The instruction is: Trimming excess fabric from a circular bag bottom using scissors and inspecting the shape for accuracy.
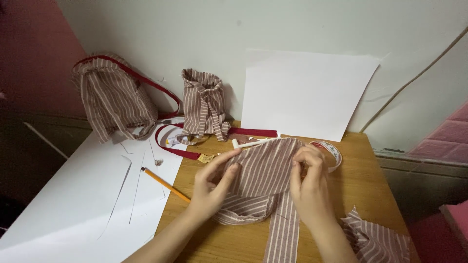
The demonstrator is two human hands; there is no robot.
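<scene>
Dim warm light, perhaps overhead; dark left edge.

I count two striped bags, one [114,97] far left beyond my grip and one [204,104] just behind it. One pencil [165,184] lies left of it, one tape roll [331,153] right, one fabric scrap [375,241] lower right, and one white sheet [307,92] stands behind.
</scene>
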